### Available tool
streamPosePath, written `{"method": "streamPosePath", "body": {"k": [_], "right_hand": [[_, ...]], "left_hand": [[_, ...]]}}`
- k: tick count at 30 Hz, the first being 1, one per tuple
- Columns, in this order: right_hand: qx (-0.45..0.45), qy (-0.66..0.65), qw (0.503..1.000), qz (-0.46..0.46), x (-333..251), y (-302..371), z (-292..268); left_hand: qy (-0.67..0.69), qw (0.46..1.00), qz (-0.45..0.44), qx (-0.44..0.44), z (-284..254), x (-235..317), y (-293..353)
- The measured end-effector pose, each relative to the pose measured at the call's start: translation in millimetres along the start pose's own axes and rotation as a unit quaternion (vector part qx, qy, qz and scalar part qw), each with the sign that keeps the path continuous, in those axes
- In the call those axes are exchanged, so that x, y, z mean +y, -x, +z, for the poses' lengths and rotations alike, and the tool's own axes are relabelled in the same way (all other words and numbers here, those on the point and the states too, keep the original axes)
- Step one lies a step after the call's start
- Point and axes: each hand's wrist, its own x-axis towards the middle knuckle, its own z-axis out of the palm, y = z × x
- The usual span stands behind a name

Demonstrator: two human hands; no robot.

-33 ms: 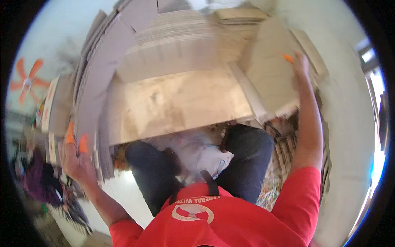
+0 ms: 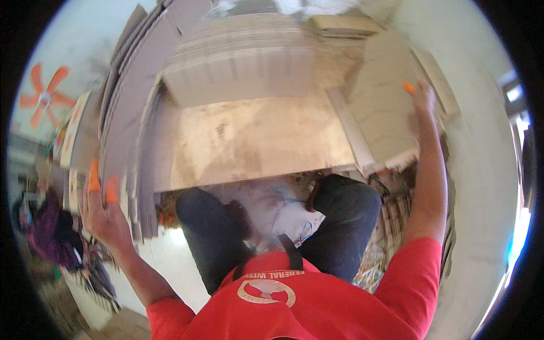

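Observation:
My left hand (image 2: 106, 218) is at the far left, beside the near end of a tall stack of cardboard sheets (image 2: 127, 141). Its fingers stretch upward, two wearing orange finger covers, and nothing shows between them. My right hand (image 2: 424, 101) is out at the far right, by the right edge of a large brown cardboard sheet (image 2: 377, 107). One orange-covered digit points left over that sheet; the other fingers are smeared, and any grip is unclear. Between the hands lies a wooden work board (image 2: 260, 136), with a thick pile of cardboard sheets (image 2: 243, 71) behind it.
An upright cardboard strip (image 2: 348, 127) borders the board's right side. More folded cardboard (image 2: 345, 25) lies at the back, near the pale wall (image 2: 476, 170) on the right. My knees (image 2: 348, 204) are under the board's front edge. An orange fan (image 2: 45, 96) stands far left.
The whole view has shifted slightly, so the board and piles appear a little farther right. My left hand has drifted slightly left of the stack; my right hand has moved slightly right and down.

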Motion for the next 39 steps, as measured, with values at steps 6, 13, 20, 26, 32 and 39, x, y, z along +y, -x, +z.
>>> {"method": "streamPosePath", "body": {"k": [6, 13, 20, 26, 32, 39], "right_hand": [[0.156, -0.204, 0.966, -0.024, -62.7, 42.0, -25.0], [0.049, -0.649, 0.752, 0.103, -122.3, 110.5, -11.5], [0.071, -0.778, 0.597, 0.18, -158.5, 138.9, 32.0], [0.091, -0.573, 0.814, -0.032, -164.6, 136.4, 53.0], [0.08, -0.47, 0.877, -0.062, -179.8, 141.0, 58.2], [0.065, -0.405, 0.91, -0.06, -190.9, 142.2, 44.7]], "left_hand": [[-0.252, 0.967, 0.001, -0.03, 28.2, -86.7, 23.3], [-0.349, 0.906, -0.063, -0.231, 139.2, -170.5, 61.3], [-0.051, 0.992, 0.017, -0.112, 167.9, -61.1, 24.4], [0.199, 0.964, 0.124, -0.124, 260.9, 74.1, -36.0], [0.21, 0.948, 0.168, -0.171, 359.8, 178.9, -79.4], [0.217, 0.937, 0.197, -0.193, 409.2, 189.9, -100.1]]}}
